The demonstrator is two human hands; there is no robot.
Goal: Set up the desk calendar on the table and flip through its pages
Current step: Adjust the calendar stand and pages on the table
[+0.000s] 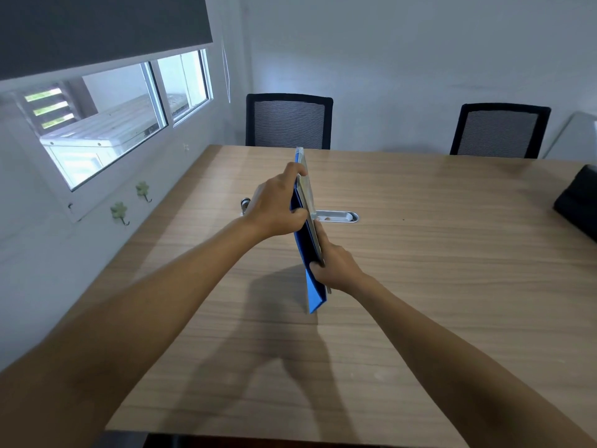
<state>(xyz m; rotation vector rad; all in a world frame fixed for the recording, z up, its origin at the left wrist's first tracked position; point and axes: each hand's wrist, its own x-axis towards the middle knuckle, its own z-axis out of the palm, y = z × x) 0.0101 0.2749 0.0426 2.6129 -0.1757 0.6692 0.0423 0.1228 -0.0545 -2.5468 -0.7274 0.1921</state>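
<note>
Calendar [310, 221] pinched edge-on above the table — left hand [277, 205] clamped on its upper half, right hand [336, 268] gripping the lower blue cover. Wood-grain table [436, 253] beneath, metal cable slot [339, 216] behind; two black mesh chairs [288, 121] — pale walls, window [106, 118] left. No legible print.

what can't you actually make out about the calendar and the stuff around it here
- Calendar pages: the head view sees it edge-on, so no print is visible.
- Whether it touches the table: cannot tell.
- Left hand and right hand: fingers partly hidden behind the calendar.
- Black object: cut off by the right edge.
- Metal slot: partly hidden behind the calendar.
</note>
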